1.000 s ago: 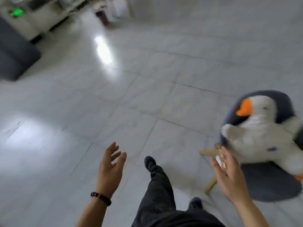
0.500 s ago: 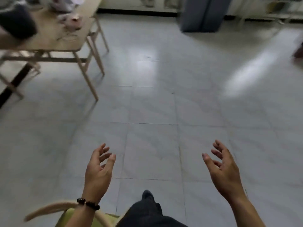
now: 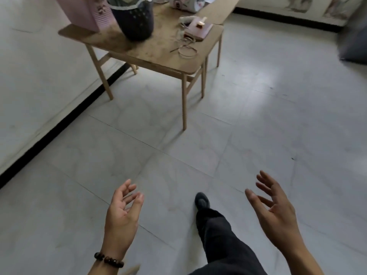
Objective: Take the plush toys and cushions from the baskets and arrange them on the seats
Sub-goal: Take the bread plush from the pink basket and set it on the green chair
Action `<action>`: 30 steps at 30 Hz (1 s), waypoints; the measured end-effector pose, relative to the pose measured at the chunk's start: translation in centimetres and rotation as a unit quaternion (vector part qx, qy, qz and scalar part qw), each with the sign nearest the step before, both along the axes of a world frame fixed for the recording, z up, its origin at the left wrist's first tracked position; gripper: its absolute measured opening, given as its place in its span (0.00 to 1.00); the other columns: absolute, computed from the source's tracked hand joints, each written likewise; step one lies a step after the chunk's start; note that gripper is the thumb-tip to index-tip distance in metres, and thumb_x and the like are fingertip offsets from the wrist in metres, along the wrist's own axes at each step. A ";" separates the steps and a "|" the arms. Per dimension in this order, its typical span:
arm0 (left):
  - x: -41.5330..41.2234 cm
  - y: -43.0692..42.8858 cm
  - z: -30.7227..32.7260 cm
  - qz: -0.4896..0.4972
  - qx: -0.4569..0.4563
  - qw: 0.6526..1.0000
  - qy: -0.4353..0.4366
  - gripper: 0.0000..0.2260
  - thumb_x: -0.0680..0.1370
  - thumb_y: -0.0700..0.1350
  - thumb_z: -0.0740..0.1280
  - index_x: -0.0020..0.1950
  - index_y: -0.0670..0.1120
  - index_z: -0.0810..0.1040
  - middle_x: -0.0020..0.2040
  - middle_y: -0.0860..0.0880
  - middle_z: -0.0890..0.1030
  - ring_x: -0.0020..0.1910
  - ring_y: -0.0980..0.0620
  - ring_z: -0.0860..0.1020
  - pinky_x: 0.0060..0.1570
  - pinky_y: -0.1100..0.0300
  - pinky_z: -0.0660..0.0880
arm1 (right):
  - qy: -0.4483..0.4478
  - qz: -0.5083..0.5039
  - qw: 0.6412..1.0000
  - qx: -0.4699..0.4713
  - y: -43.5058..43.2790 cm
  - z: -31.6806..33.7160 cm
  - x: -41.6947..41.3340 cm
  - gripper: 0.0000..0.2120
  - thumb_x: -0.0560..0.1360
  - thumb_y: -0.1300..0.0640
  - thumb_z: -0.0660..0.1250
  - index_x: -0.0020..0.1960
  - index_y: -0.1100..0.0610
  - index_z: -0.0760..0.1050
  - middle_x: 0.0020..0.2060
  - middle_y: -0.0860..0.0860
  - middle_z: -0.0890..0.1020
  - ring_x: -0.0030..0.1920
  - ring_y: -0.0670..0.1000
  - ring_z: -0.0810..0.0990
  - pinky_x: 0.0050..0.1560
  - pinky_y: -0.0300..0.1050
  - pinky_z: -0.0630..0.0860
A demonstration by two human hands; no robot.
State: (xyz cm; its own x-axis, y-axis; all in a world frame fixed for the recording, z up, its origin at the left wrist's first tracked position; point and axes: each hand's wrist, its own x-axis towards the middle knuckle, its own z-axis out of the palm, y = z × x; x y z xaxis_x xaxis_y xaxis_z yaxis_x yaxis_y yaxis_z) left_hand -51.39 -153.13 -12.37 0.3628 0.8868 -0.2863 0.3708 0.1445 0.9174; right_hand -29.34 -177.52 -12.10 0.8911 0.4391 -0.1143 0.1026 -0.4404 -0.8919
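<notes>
Left hand (image 3: 121,217) relaxed, perforated basket (image 3: 137,22), wooden table (image 3: 162,56)

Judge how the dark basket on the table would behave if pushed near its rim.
The dark basket narrows toward its base, so a high push would probably tip it. Its perforated walls suggest light, stiff plastic. It stands near the edge of the wooden table, so it might slide off.

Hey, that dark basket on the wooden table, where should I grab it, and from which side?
Probably by the top rim of the dark basket, coming from its front right: the pink basket crowds its left, and its rounded wall narrows toward the base, so a lower grip would likely slip.
</notes>
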 end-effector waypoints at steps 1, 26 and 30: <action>1.5 2.3 -0.1 0.019 -0.003 1.000 0.008 0.21 0.78 0.44 0.73 0.69 0.53 0.71 0.63 0.55 0.79 0.62 0.51 0.79 0.66 0.43 0.75 | 0.004 0.018 1.000 0.002 3.2 -0.5 2.2 0.33 0.73 0.47 0.71 0.76 0.49 0.67 0.67 0.43 0.76 0.64 0.37 0.76 0.59 0.41 0.77; 10.0 71.9 7.4 0.155 0.070 0.985 -0.014 0.19 0.79 0.41 0.69 0.68 0.53 0.71 0.63 0.56 0.79 0.62 0.56 0.79 0.54 0.67 0.75 | -0.022 0.261 0.965 0.015 83.7 5.3 17.0 0.30 0.76 0.50 0.71 0.75 0.45 0.65 0.68 0.42 0.75 0.65 0.37 0.76 0.58 0.38 0.76; 14.7 83.0 8.1 0.086 0.087 0.992 -0.018 0.20 0.79 0.41 0.69 0.70 0.51 0.72 0.64 0.56 0.79 0.61 0.59 0.79 0.56 0.64 0.73 | -0.025 0.186 0.982 0.035 91.3 5.1 19.4 0.32 0.75 0.48 0.71 0.77 0.47 0.65 0.67 0.42 0.76 0.65 0.39 0.77 0.58 0.41 0.78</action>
State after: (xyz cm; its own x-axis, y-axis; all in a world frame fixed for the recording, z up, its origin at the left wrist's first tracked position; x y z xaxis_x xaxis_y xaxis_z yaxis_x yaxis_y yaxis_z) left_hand -36.69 -70.10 -4.26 0.2080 0.9715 -0.1135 0.3215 0.0417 0.9460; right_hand -9.91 -86.19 -7.03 0.6712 0.7405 -0.0332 0.2892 -0.3028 -0.9081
